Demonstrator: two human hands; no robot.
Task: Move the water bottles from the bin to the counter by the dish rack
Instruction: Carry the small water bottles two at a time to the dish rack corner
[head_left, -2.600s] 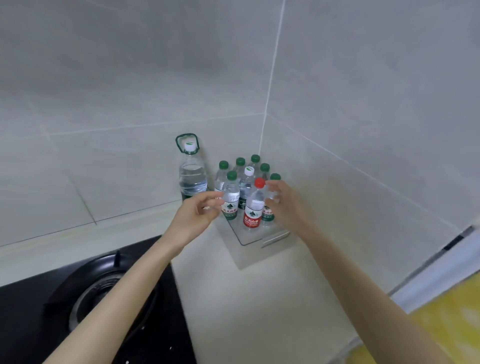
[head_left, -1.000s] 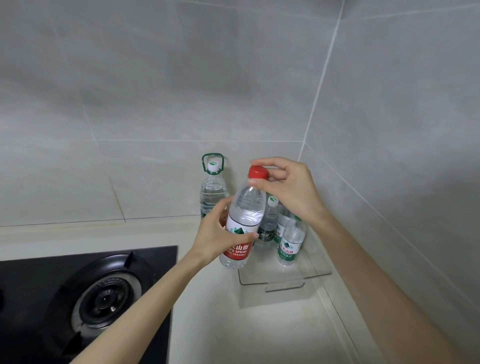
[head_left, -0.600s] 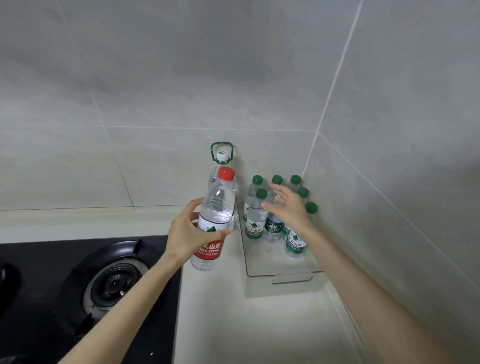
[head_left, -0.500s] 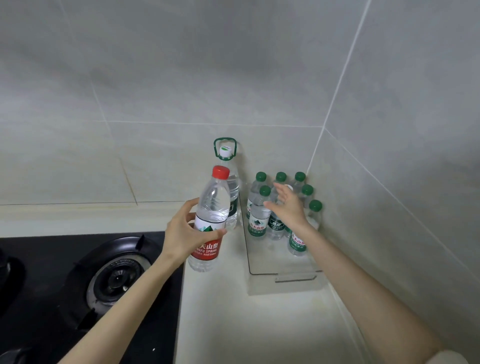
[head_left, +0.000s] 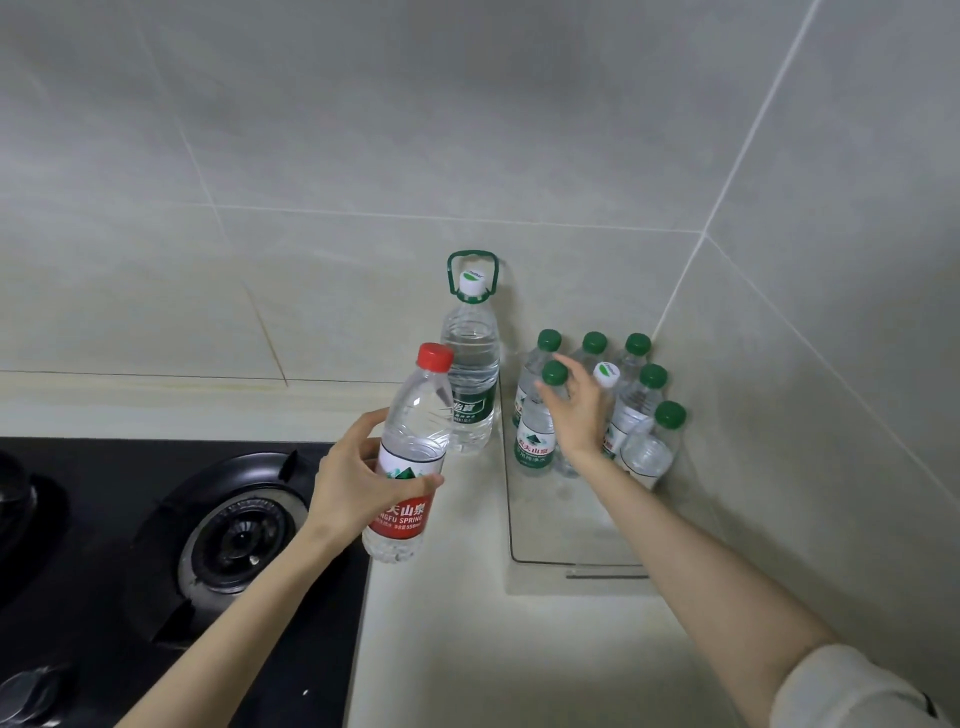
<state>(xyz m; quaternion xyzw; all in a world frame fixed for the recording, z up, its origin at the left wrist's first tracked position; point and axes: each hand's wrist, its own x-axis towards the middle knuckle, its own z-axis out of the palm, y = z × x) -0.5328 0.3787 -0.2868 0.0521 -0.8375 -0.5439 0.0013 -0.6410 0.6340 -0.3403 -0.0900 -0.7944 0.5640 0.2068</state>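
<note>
Red-capped clear plastic bottle (head_left: 410, 457) is out of the clear plastic bin (head_left: 571, 564) now, passed to my L hand (head_left: 353, 483), gripped at the label. R hand (head_left: 576, 415), fingers spread & empty, is back over the small green-capped bottles (head_left: 531, 447); 2nd grab next, prob.

soft even indoor light, faint shadows, wide-angle bending at edges
</note>
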